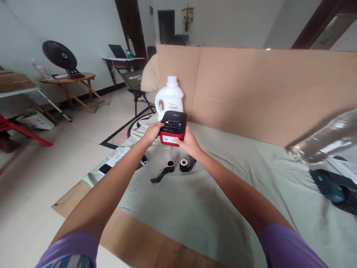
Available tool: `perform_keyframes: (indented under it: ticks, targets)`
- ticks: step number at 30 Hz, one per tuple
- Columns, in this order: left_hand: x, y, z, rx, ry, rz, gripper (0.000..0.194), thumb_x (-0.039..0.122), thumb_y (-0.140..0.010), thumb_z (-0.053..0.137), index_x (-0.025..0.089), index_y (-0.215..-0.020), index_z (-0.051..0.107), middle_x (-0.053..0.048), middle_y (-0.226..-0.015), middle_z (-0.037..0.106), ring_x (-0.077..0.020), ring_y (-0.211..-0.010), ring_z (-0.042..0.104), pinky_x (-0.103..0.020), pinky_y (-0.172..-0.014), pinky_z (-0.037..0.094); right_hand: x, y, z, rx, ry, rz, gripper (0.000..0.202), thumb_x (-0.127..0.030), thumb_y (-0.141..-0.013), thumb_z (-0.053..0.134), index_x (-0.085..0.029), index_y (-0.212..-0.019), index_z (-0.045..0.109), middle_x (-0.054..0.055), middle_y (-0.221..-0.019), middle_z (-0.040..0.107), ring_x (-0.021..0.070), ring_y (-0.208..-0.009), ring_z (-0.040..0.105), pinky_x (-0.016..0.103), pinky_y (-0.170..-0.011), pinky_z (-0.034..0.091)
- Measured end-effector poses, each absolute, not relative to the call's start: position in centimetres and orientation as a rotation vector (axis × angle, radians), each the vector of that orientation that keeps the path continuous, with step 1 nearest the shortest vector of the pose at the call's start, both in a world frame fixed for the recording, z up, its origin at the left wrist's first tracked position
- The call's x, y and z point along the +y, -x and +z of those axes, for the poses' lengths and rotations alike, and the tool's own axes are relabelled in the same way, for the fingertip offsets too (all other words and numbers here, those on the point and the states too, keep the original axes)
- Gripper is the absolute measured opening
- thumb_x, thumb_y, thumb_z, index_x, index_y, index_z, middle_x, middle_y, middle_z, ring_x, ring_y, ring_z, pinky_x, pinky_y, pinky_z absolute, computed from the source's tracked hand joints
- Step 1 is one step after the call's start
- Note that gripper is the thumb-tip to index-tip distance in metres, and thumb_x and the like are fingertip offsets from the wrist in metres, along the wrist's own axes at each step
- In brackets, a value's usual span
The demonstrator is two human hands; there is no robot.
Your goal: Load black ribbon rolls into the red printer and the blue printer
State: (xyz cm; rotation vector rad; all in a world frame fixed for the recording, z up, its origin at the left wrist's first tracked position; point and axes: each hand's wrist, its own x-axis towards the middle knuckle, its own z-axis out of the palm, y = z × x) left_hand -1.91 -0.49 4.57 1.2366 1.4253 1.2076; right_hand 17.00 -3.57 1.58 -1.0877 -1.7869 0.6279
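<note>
Both hands grip a small red label printer (181, 128) with a black lid, held over the far part of the cloth. A dark strip lies in the slot on its top, and its red front carries a white sticker. My left hand (153, 132) is closed on the left side, and my right hand (190, 142) is closed on the right side, its thumb on the front. Below it on the cloth is a black ribbon roll (170, 167) with its tail unwound. Beside that lies a second black roll (184, 166) with a white core.
A white jug (172, 95) stands just behind the printer. A cardboard sheet (251, 89) rises along the back of the cloth-covered table (178, 208). To the left lies a phone (105, 169); on the right are a plastic-wrapped roll (326, 137) and a dark blue object (329, 186).
</note>
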Motion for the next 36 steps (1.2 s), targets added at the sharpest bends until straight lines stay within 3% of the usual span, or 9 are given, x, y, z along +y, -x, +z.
perform_keyframes:
  ticks: [6,13,16,20,27,30,33,36]
  targets:
    - [1.0,3.6,1.3,1.419,-1.123,1.183,0.029,0.031,-0.075,0.058,0.015,-0.096,0.071,-0.002,-0.065,0.063,-0.0113,-0.051,0.048,-0.023,-0.05,0.031,-0.6,-15.1,-2.2,-1.83,1.225,0.648,0.064,-0.032,-0.074,0.071,-0.019,-0.13,0.043,0.016,-0.126,0.061,0.0355,-0.113,0.06,0.052,-0.1,0.046]
    - [3.3,3.2,-0.6,1.378,-1.101,1.247,0.022,0.032,-0.077,0.058,0.014,-0.085,0.069,-0.004,-0.069,0.066,-0.0138,-0.059,0.053,-0.025,-0.058,0.038,1.5,-15.3,-3.0,-1.733,1.189,0.751,0.071,-0.03,-0.067,0.077,-0.021,-0.131,0.047,0.012,-0.125,0.062,0.0352,-0.116,0.059,0.054,-0.106,0.042]
    - [3.3,3.2,-0.4,1.39,-1.089,1.254,0.028,0.037,-0.079,0.057,0.013,-0.088,0.068,-0.007,-0.074,0.069,-0.0143,-0.06,0.052,-0.025,-0.057,0.038,1.7,-15.8,-2.5,-1.706,1.202,0.853,0.08,-0.032,-0.065,0.08,-0.017,-0.136,0.047,0.014,-0.126,0.063,0.0368,-0.118,0.058,0.055,-0.106,0.042]
    - [1.4,3.7,0.4,1.433,-1.128,1.469,0.04,0.044,-0.084,0.048,0.017,-0.105,0.068,-0.008,-0.101,0.072,-0.0127,-0.063,0.053,-0.025,-0.059,0.041,-0.6,-18.7,-1.0,-1.56,1.271,0.932,0.08,-0.04,-0.064,0.083,-0.022,-0.137,0.053,0.014,-0.138,0.057,0.0373,-0.122,0.056,0.056,-0.105,0.043]
    - [-4.0,3.5,-0.6,1.554,-1.165,1.512,0.035,0.038,-0.083,0.05,0.017,-0.109,0.063,-0.008,-0.114,0.069,-0.0119,-0.067,0.06,-0.024,-0.059,0.043,-9.8,-30.7,-2.0,-1.63,1.463,0.561,0.049,-0.05,-0.084,0.063,-0.025,-0.126,0.062,0.012,-0.129,0.064,0.0332,-0.112,0.062,0.057,-0.096,0.048]
    - [-7.1,4.0,-2.6,1.574,-1.277,1.523,0.033,0.03,-0.089,0.042,0.017,-0.116,0.056,-0.011,-0.119,0.067,-0.0144,-0.078,0.064,-0.024,-0.062,0.048,-14.2,-35.6,-4.3,-1.75,1.59,0.326,0.049,-0.055,-0.089,0.051,-0.022,-0.124,0.063,0.016,-0.121,0.066,0.0358,-0.112,0.062,0.059,-0.097,0.046]
    - [-10.3,4.8,-4.6,1.652,-1.589,1.421,0.036,0.018,-0.088,0.038,0.015,-0.12,0.053,-0.014,-0.119,0.066,-0.0205,-0.102,0.067,-0.033,-0.085,0.053,-18.3,-38.3,-6.2,-1.978,1.656,0.09,0.051,-0.052,-0.095,0.042,-0.017,-0.128,0.06,0.018,-0.13,0.063,0.0376,-0.122,0.055,0.059,-0.101,0.043]
    - [-12.6,4.9,-5.5,1.808,-1.972,1.152,0.049,0.006,-0.082,0.037,0.014,-0.128,0.053,-0.016,-0.128,0.062,-0.0263,-0.116,0.062,-0.041,-0.1,0.048,-21.0,-38.7,-6.9,-2.11,1.729,-0.086,0.052,-0.047,-0.099,0.036,-0.014,-0.134,0.054,0.017,-0.142,0.055,0.0371,-0.13,0.05,0.056,-0.101,0.044]
